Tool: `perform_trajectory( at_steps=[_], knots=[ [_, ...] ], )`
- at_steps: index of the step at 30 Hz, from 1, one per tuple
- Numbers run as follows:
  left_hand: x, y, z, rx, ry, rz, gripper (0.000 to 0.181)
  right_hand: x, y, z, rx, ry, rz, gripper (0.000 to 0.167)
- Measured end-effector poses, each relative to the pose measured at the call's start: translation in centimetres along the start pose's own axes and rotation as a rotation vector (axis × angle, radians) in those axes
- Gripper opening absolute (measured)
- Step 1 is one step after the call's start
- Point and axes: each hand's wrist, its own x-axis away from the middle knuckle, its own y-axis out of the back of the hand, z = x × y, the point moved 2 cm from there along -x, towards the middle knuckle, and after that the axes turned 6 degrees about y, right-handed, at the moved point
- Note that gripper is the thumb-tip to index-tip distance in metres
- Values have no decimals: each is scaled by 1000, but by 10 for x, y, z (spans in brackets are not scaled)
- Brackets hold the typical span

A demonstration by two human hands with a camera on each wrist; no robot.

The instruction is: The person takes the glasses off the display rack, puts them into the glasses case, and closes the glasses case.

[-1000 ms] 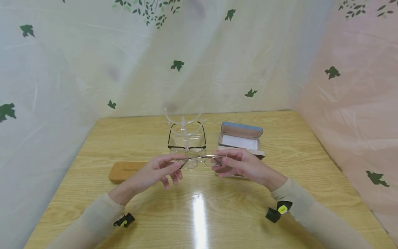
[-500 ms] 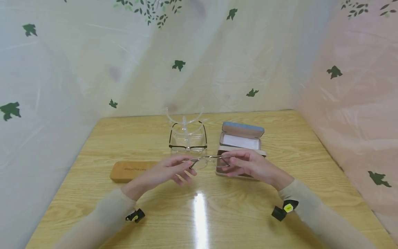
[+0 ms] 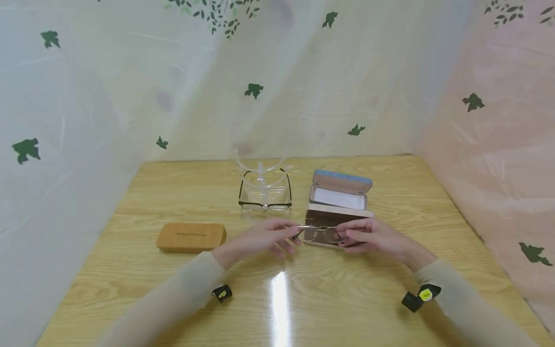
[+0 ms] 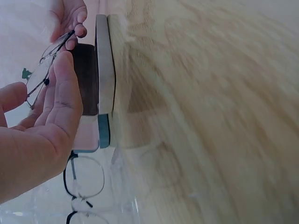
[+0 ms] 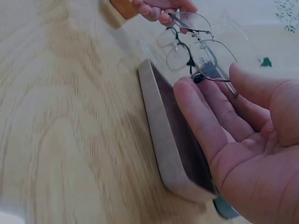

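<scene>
Thin metal-framed eyeglasses [image 3: 321, 234] are held level between both hands, just above a beige glasses case [image 3: 315, 216] that lies open with a dark brown lining. My left hand [image 3: 265, 238] pinches their left end between thumb and fingers. At the other end, my right hand [image 3: 376, 241] pinches the frame with its thumb and fingers, as the right wrist view shows at the lens rim [image 5: 212, 60]. The temples look folded in behind the lenses. The right hand hides part of the case.
Behind the beige case stands an open blue glasses case [image 3: 340, 189] with a white cloth inside. A clear display stand [image 3: 261, 168] bears black-rimmed eyeglasses [image 3: 265, 206]. An orange-brown glasses case [image 3: 191, 237] lies shut on the wooden table [image 3: 143, 294] at left.
Both hands have carried the metal-framed eyeglasses to the right and slightly lower, from in front of the display stand to over the open beige case. The orange-brown case is now fully visible.
</scene>
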Motion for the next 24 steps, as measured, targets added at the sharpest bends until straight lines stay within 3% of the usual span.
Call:
perform_trajectory(
  at_steps=[10,19,24],
  knots=[
    [-31,-12,-1,50,23,-58,46,21,26,-11,69,-87,-104,45],
    [-42,-14,-1,64,75,-79,35,27,36,-16,69,-132,-239,45],
    [-50,-15,2,87,101,-97,28,28,38,-16,90,-157,-266,45]
  ],
)
